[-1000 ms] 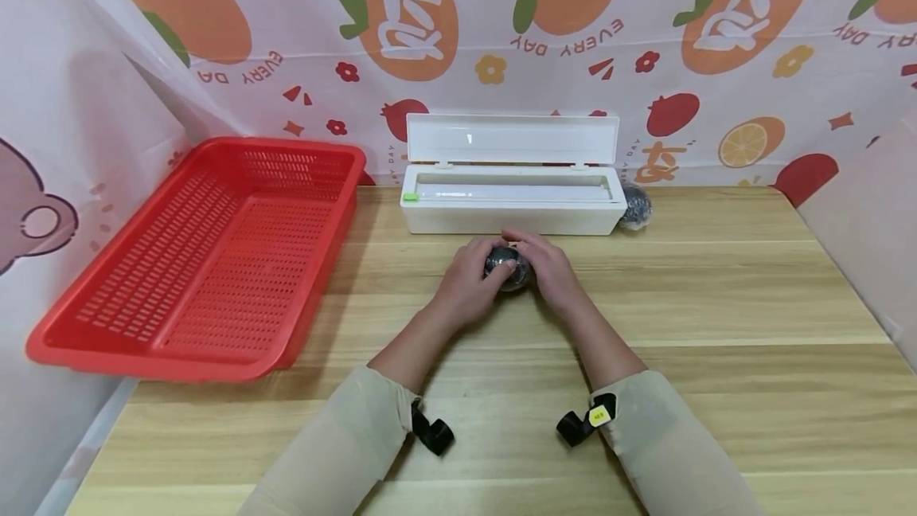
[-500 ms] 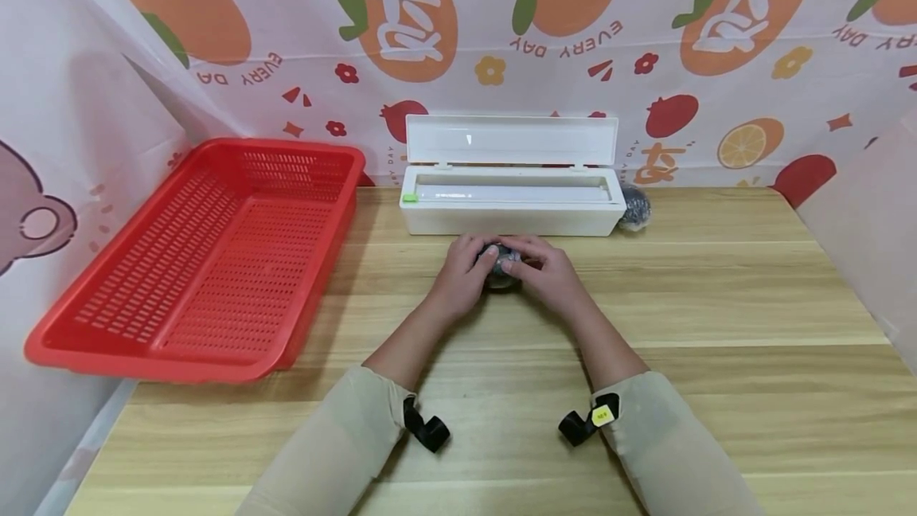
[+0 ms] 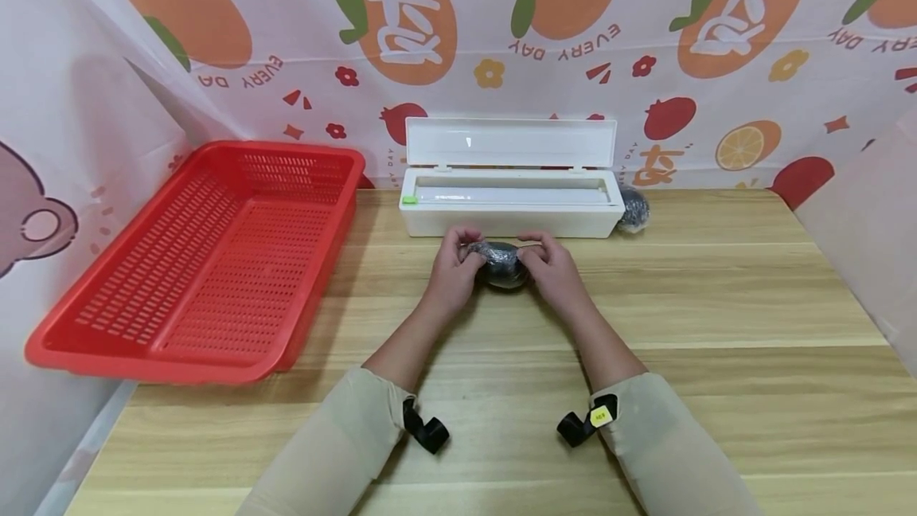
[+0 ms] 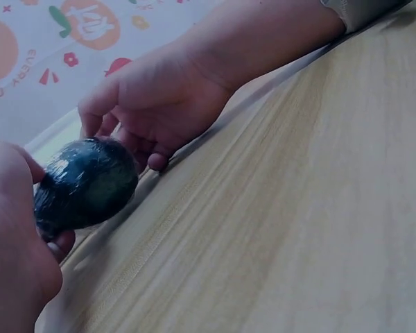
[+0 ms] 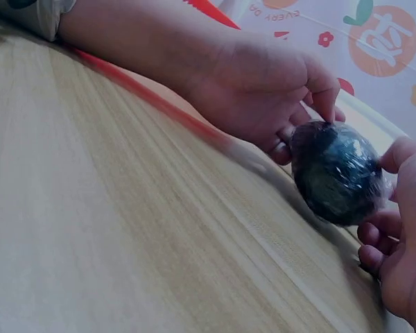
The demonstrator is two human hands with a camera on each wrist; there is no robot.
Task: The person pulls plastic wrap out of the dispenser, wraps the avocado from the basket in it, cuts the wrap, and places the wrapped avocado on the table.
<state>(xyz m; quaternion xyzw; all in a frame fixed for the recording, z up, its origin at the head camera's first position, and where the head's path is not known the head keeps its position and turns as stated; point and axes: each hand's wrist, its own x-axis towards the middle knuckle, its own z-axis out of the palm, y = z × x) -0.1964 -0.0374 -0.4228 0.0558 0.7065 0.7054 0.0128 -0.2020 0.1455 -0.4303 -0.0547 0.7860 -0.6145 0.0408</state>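
Observation:
A dark green avocado (image 3: pixel 504 267), wrapped in shiny cling film, lies lengthwise between both hands in front of the white box. My left hand (image 3: pixel 453 273) pinches its left end between thumb and fingers. At the opposite end, the thumb and fingers of my right hand (image 3: pixel 555 269) grip the film. The left wrist view shows the avocado (image 4: pixel 90 184) close over the wooden table, its film pulled snug and glossy. In the right wrist view, loose film bunches at the avocado's (image 5: pixel 338 173) right end, by the right fingertips.
Behind the hands stands a white cling film dispenser (image 3: pixel 512 223), its lid (image 3: pixel 512 143) raised and a green slider (image 3: pixel 409 200) at its left. A second film-wrapped dark thing (image 3: pixel 634 210) sits against its right end. A red perforated basket (image 3: pixel 247 277) stands at the left.
Both hands have moved apart from over the avocado to its two ends. The avocado, mostly covered before, now shows between them, lying sideways.

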